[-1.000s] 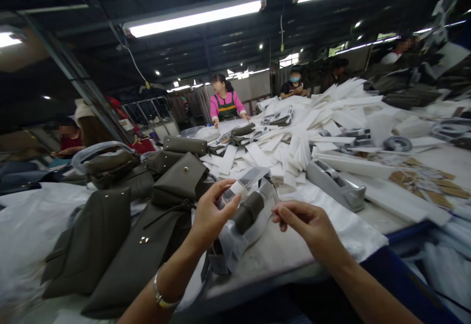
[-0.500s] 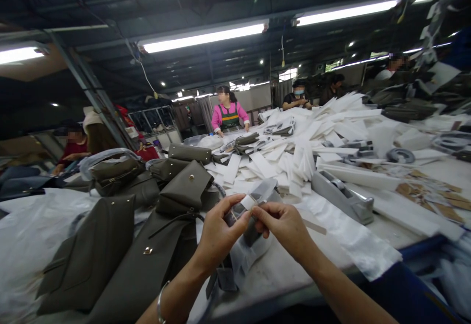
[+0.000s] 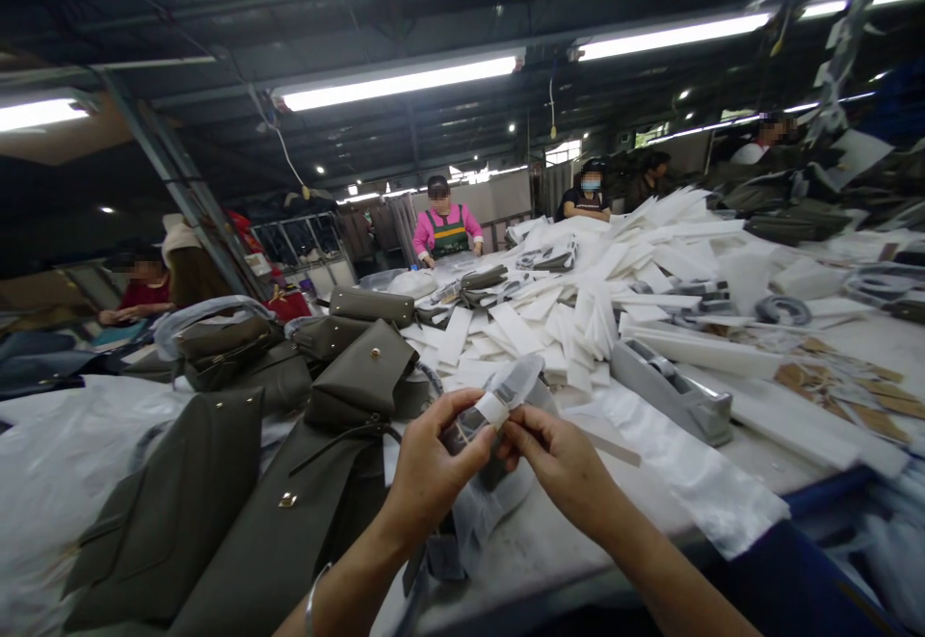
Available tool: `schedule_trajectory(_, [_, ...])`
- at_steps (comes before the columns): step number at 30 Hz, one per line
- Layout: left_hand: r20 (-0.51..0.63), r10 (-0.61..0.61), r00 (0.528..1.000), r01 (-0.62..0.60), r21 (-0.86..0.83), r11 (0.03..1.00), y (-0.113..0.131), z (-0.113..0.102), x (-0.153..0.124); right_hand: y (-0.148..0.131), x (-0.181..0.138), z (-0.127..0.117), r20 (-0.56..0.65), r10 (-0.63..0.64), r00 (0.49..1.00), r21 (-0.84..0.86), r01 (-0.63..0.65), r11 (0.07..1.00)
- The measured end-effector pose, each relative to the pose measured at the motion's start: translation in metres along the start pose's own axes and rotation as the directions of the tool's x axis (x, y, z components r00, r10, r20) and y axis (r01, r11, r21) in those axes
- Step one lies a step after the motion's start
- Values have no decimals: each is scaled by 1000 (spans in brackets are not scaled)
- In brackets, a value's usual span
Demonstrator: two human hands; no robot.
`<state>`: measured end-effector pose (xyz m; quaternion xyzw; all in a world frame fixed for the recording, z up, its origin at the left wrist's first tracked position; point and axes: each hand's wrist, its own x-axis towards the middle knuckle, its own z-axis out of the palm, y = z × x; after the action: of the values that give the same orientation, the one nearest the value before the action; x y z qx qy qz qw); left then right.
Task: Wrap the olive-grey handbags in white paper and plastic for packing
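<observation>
Between my hands is a bag strap (image 3: 521,382) in cloudy clear wrapping, with a small white strip (image 3: 493,410) around it. My left hand (image 3: 434,459) is closed on the strap, its thumb and forefinger on either side of the white strip. My right hand (image 3: 560,454) is pinched at the strip's right edge; what lies between those fingertips is too small to make out. More wrapped strap hangs below the hands toward the table edge. An olive-grey bag (image 3: 281,512) with a gold clasp lies to the left of my left hand.
Right of my hands stand a grey tape dispenser (image 3: 669,391) and a white plastic sheet (image 3: 700,473). White foam pieces (image 3: 578,319) are heaped behind on the table (image 3: 535,555). Several olive bags crowd the left. A co-worker in pink (image 3: 448,227) stands across the table.
My right fingertips have slid slightly right and down along the white strip, leaving more of it showing. The co-worker in pink has turned their head toward the front.
</observation>
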<state>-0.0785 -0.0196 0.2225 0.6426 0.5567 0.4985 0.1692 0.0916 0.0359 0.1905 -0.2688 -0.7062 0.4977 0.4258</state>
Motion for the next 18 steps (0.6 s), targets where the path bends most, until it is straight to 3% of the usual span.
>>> schedule_trajectory(10, [-23,12,1000,-11,21,1000,2,-2,-2,-6,-2,7,-13,-9,1000,-84,8,996])
schedule_trajectory(18, [-12,-11,1000,11,5,1000,9,-3,-6,8,-2,5,95,44,995,147,-58,988])
